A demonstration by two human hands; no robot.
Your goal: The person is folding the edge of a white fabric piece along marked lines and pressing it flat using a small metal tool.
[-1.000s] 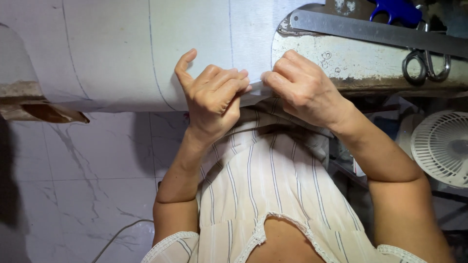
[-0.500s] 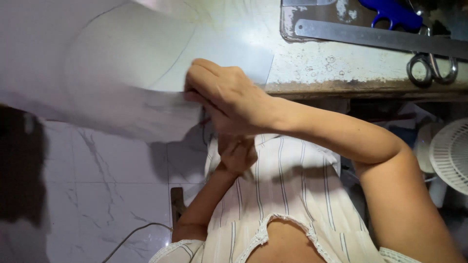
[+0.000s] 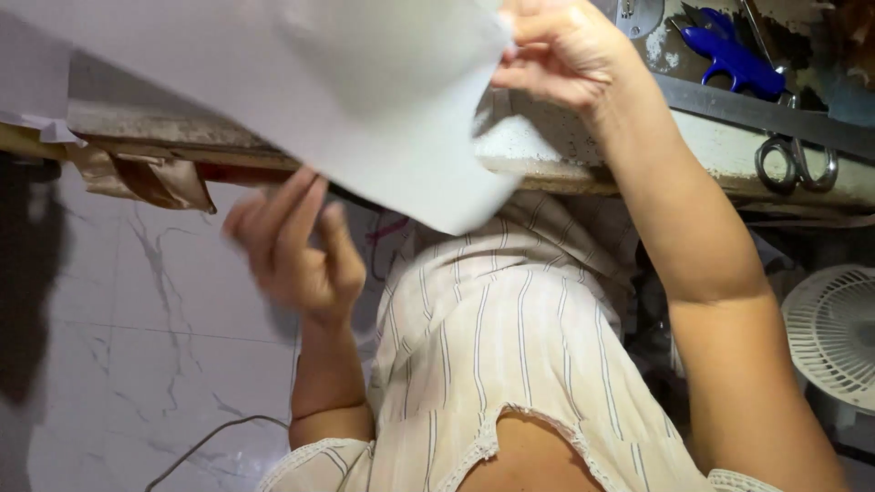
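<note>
My right hand (image 3: pixel 561 50) is raised near the top of the view and pinches the edge of a large white sheet (image 3: pixel 346 100), which hangs lifted and blurred above the worn table edge (image 3: pixel 565 173). My left hand (image 3: pixel 296 246) is below the sheet, off the table, blurred, with fingers loosely curled and nothing in it. My striped shirt (image 3: pixel 492 337) fills the lower middle.
On the table at the right lie a long metal ruler (image 3: pixel 775 114), blue-handled shears (image 3: pixel 729 55) and metal scissors (image 3: pixel 797 164). A white fan (image 3: pixel 834 333) stands on the floor at the right. Marbled white floor tiles (image 3: pixel 137 364) and a thin cable (image 3: pixel 210 437) are at the left.
The sheet was flat on the table, then my right hand swept it left and lifted it up. My left hand let go and dropped below the table edge.
</note>
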